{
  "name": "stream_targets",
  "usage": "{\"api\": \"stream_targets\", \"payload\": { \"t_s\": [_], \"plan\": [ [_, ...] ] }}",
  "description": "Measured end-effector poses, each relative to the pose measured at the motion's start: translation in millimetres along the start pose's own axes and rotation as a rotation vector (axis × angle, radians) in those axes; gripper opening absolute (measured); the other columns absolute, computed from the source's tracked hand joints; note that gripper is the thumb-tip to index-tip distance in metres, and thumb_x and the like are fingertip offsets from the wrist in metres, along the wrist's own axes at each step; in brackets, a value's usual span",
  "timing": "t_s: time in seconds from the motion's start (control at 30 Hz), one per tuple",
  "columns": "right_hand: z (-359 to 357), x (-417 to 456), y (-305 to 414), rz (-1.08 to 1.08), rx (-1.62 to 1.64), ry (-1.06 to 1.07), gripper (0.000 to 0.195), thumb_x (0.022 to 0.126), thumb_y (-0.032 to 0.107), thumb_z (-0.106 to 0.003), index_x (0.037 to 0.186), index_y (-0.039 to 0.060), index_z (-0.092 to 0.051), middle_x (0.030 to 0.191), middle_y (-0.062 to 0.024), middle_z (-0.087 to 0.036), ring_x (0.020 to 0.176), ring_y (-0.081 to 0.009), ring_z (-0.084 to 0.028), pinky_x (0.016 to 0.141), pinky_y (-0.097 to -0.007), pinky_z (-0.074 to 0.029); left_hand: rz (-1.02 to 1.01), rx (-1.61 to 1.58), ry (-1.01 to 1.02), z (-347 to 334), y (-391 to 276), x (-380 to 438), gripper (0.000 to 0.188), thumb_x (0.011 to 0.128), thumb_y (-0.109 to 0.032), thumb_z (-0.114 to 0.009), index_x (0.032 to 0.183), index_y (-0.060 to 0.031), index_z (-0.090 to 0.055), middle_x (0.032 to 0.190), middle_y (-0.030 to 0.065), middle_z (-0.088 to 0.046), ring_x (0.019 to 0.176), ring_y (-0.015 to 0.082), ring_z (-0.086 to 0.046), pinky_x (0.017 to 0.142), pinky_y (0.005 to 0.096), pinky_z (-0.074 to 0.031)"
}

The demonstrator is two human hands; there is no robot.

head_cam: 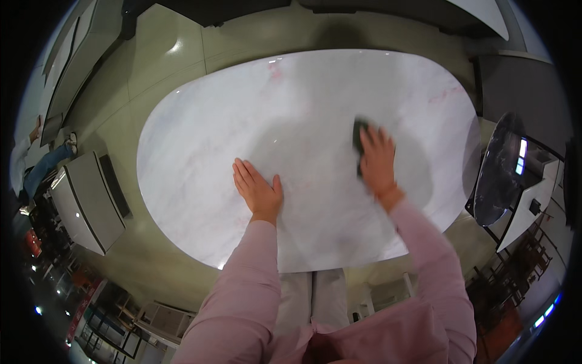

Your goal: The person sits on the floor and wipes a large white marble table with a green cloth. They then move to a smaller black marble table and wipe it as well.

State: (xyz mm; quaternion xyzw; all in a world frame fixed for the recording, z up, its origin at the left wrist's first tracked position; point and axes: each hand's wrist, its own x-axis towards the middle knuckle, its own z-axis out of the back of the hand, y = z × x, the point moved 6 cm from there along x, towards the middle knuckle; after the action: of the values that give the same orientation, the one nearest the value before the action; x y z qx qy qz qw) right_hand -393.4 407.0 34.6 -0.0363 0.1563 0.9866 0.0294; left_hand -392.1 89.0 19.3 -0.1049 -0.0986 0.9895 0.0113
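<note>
Before me lies a glossy oval tabletop [204, 136], white with faint pink veining. My left hand [259, 189] rests flat on it near the middle, with nothing held, the fingers close together and the thumb apart. Right of it, my right hand [379, 161] presses on a dark green cloth [360, 132] against the surface. The cloth shows past the left side of that hand, slightly blurred; the rest of it is hidden under the palm.
A dark marbled oval top [498, 173] stands near the right end. A pale cabinet [88, 202] is on the floor at left. At the far left, another person [43, 168] is partly visible. Dark furniture [245, 11] lines the far side.
</note>
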Motion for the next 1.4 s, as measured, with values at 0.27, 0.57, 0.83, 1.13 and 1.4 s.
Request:
{"api": "stream_targets", "payload": {
  "t_s": [0.27, 0.57, 0.83, 1.13, 1.4],
  "plan": [
    [0.4, 146.6, 28.7, -0.111, 0.181, -0.389, 0.053, 0.085, 0.018, -0.068, 0.137, 0.0095, -0.060, 0.144, -0.0146, -0.055, 0.133, -0.0409, -0.047, 0.111, -0.0507, -0.037, -0.028, -0.028, -0.055, 0.5, -2.2, 10.7, 0.090, 0.091, -0.030, -0.067, 0.156, 0.0084, -0.019, 0.166, 0.0255, -0.013, 0.154, 0.0428, -0.013, 0.123, 0.0543, -0.017],
    [-65.7, -154.2, 154.5, 0.307, 0.134, 0.183, 0.045, 0.087, 0.015, -0.062, 0.132, 0.0177, -0.066, 0.148, -0.0083, -0.052, 0.136, -0.0327, -0.045, 0.108, -0.0538, -0.039, -0.006, -0.006, -0.039, -3.0, -3.0, 3.6, 0.091, 0.092, -0.037, -0.064, 0.155, 0.0111, -0.019, 0.166, 0.0260, -0.014, 0.154, 0.0430, -0.012, 0.123, 0.0543, -0.017],
    [-9.5, 135.2, 77.6, 0.044, 0.067, -0.203, 0.058, 0.088, 0.021, -0.068, 0.143, 0.0090, -0.052, 0.152, -0.0131, -0.047, 0.142, -0.0368, -0.039, 0.117, -0.0558, -0.031, -0.016, 0.026, -0.027, -1.3, -4.9, 10.0, 0.094, 0.092, -0.042, -0.065, 0.154, 0.0120, -0.021, 0.166, 0.0262, -0.013, 0.155, 0.0409, -0.011, 0.125, 0.0521, -0.014],
    [-30.7, -101.1, 75.2, 0.104, 0.216, 0.121, 0.052, 0.083, 0.006, -0.062, 0.135, 0.0047, -0.060, 0.148, -0.0211, -0.049, 0.138, -0.0430, -0.043, 0.116, -0.0584, -0.032, 0.006, -0.018, -0.020, -4.8, -1.0, 6.7, 0.091, 0.093, -0.036, -0.064, 0.156, 0.0095, -0.018, 0.167, 0.0245, -0.011, 0.155, 0.0408, -0.010, 0.124, 0.0525, -0.015],
    [-23.6, -74.3, -26.9, 0.109, -0.205, 0.293, 0.047, 0.090, 0.009, -0.053, 0.137, 0.0020, -0.055, 0.150, -0.0211, -0.049, 0.140, -0.0371, -0.045, 0.112, -0.0591, -0.034, 0.009, 0.004, -0.051, -0.6, 1.7, 3.4, 0.091, 0.092, -0.035, -0.065, 0.156, 0.0092, -0.019, 0.167, 0.0243, -0.013, 0.154, 0.0417, -0.013, 0.123, 0.0532, -0.017]
  ]
}}
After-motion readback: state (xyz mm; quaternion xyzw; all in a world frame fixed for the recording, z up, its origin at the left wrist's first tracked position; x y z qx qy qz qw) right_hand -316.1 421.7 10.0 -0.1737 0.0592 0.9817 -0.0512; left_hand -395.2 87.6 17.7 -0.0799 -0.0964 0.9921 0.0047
